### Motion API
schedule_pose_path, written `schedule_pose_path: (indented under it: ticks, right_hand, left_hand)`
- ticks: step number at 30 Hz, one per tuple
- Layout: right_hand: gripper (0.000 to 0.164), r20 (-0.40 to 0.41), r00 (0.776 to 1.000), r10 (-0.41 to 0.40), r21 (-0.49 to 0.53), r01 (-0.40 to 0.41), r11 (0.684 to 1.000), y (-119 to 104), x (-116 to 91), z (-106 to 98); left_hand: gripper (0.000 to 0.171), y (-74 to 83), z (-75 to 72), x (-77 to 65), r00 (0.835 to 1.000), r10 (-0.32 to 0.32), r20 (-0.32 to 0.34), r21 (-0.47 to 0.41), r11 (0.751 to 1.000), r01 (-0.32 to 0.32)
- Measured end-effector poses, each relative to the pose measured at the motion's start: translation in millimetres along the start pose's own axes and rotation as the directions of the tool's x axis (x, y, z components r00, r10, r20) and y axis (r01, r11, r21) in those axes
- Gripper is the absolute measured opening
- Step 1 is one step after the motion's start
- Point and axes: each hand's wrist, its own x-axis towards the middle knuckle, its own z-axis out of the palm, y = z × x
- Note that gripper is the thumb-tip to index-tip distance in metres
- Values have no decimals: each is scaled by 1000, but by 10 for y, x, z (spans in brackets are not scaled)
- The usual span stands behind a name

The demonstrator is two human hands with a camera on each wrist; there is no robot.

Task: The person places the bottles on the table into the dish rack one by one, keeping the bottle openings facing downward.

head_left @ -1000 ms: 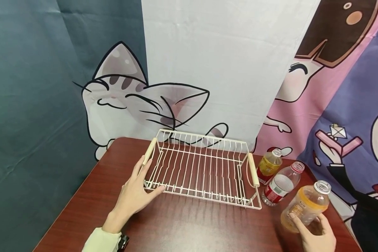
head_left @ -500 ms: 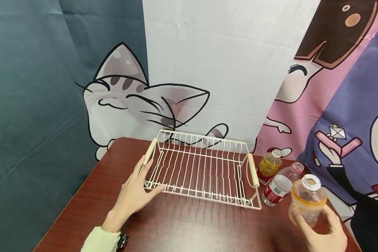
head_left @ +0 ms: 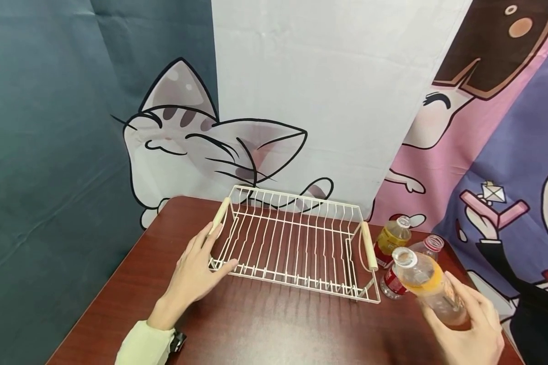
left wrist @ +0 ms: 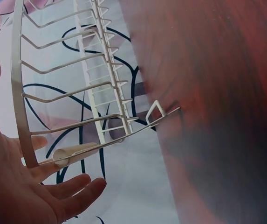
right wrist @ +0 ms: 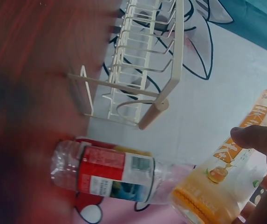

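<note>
A white wire dish rack (right wrist: pixel 177 51) with wooden handles stands on the table. My left hand (head_left: pixel 192 274) rests at its left end, fingers extended against the left handle (head_left: pixel 221 213) and thumb at the front rim. In the left wrist view, these fingers (left wrist: pixel 84 191) lie loosely around the rack's corner. My right hand (head_left: pixel 477 324) holds a clear plastic bottle (head_left: pixel 420 279) with an orange band and label, raised above the table. This bottle tilts, its uncapped mouth pointing up and left. In the right wrist view, the thumb presses its label (right wrist: pixel 231 151).
Beside the rack's right handle (head_left: pixel 369 246) stand a bottle with a yellow label (head_left: pixel 392 235) and a clear bottle with a red label (right wrist: pixel 103 168), partly hidden by the held one. A printed cloth (head_left: pixel 338 101) hangs behind the reddish-brown table (head_left: pixel 274 334).
The held bottle has left its spot at the right of the table, risen, and tipped from leaning right to leaning left. The left hand and rack stay in place.
</note>
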Motion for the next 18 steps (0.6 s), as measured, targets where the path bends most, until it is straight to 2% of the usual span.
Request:
schedule_pose_path:
  ticks: [3, 6, 8, 12, 18]
  right_hand:
    - [75, 12, 989, -149, 32, 149, 988, -7, 60, 17]
    - [68, 18, 962, -271, 77, 269, 960, -24, 111, 57]
    - [72, 20, 947, -320, 78, 318, 945, -52, 131, 94]
    - [91, 39, 922, -386, 63, 383, 922, -122, 150, 155]
    - [80, 54, 871, -489, 80, 484, 871, -197, 177, 276]
  left_hand:
    - [96, 4, -17, 19, 1000, -1, -4, 6, 1000, 1]
    - [95, 10, -30, 29, 1000, -12, 1, 1, 1000, 12]
    - [95, 14, -36, 35, 1000, -20, 4, -6, 1000, 20]
    - [97, 23, -41, 40, 1000, -29, 8, -11, 1000, 29]
    - [98, 35, -46, 37, 999, -33, 18, -17, 999, 34]
